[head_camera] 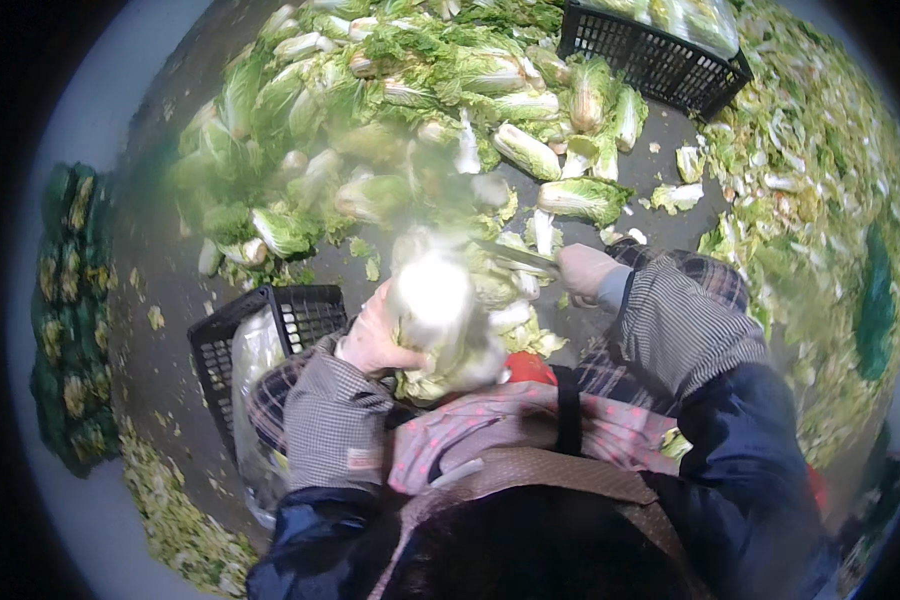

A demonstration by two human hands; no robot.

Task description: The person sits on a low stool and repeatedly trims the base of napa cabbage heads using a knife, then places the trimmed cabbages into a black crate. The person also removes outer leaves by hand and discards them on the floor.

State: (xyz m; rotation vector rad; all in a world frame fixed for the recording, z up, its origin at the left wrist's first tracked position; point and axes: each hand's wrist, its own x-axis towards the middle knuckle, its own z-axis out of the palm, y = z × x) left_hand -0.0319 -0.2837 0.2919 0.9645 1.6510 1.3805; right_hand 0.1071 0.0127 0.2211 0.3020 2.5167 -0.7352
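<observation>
In my left hand (375,334) is a napa cabbage (442,337), held in front of my lap with its white cut base turned up. Glare and a smear on the view blur its top. My right hand (589,271) grips a knife (521,257), whose blade points left toward the cabbage; whether blade and cabbage touch I cannot tell. Trimmed leaves (521,326) lie on the floor just beyond the held cabbage. A whole napa cabbage (581,197) rests on the floor beyond my right hand.
A large heap of napa cabbages (420,90) spreads ahead. Beside my left knee stands a black plastic crate (307,307) with a clear plastic bag (259,352). Another black crate (645,67) holds bagged cabbages at the back right. Leaf waste (802,187) covers the right; green net sacks (71,315) line the far left.
</observation>
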